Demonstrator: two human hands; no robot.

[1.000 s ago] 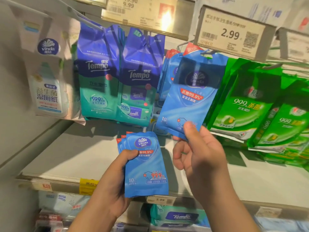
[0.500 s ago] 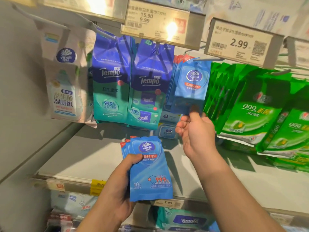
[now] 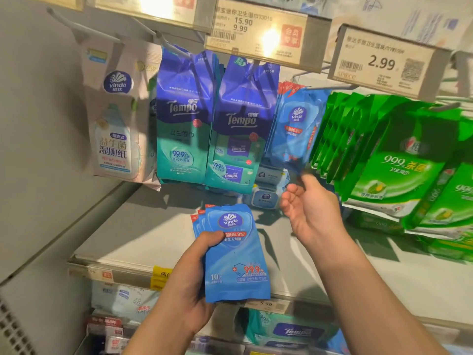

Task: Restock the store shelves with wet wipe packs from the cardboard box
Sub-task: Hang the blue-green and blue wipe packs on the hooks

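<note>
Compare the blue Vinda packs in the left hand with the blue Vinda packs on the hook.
The flat blue plastic Vinda packs in hand are gripped by the left hand, below; the blue Vinda packs on the hook hang untouched, higher. Held ones face the camera; hung ones are angled. Same design.

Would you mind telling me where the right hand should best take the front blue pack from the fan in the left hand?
Probably at the top edge of the front blue pack, coming from above right. The left hand grips the fan's lower left side, so the top right corner stands free near the open right hand.
</note>
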